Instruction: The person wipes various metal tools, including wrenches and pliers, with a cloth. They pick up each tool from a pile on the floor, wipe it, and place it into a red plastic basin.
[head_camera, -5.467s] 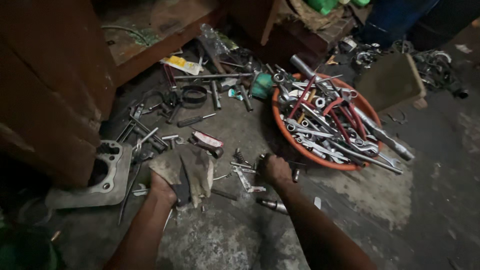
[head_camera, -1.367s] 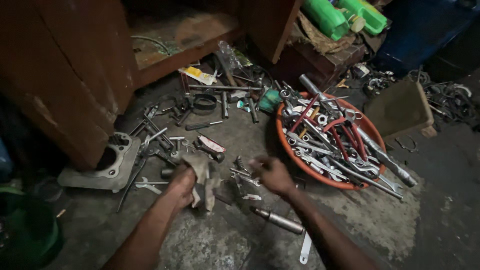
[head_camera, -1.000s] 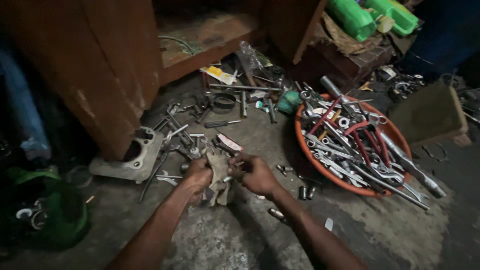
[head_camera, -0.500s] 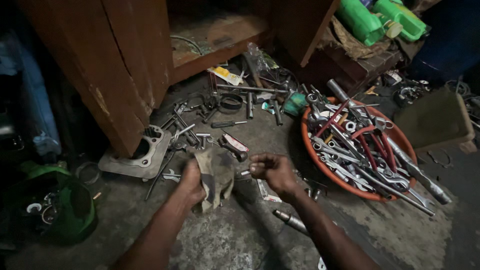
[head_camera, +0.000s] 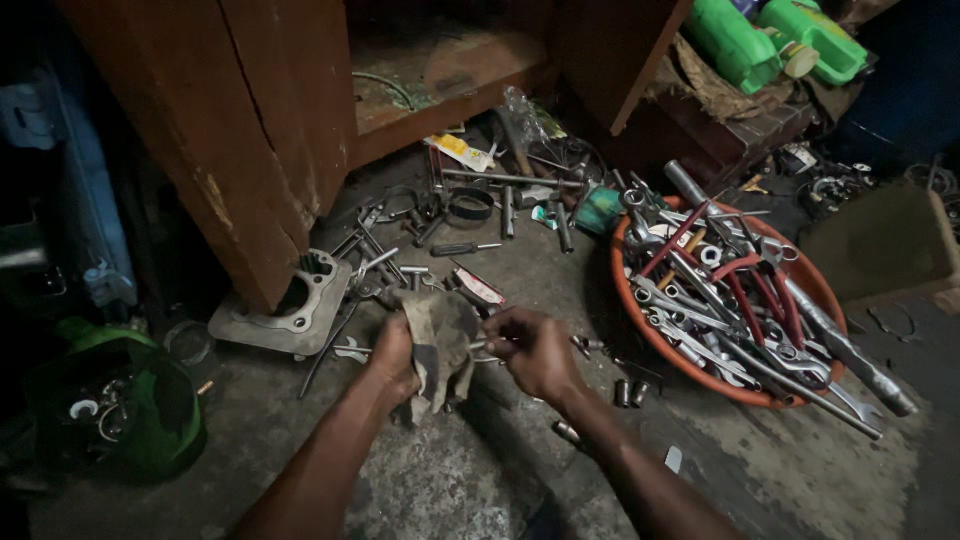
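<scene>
Beside the basin (head_camera: 640, 318), hands (head_camera: 535, 350) wipe a tool (head_camera: 484, 345).

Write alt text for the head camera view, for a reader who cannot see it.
Two bare hands meet over a concrete floor: the left hand holds a dirty rag, the right hand a small metal tool against it. Loose tools lie around, beside an orange basin full of wrenches.
</scene>
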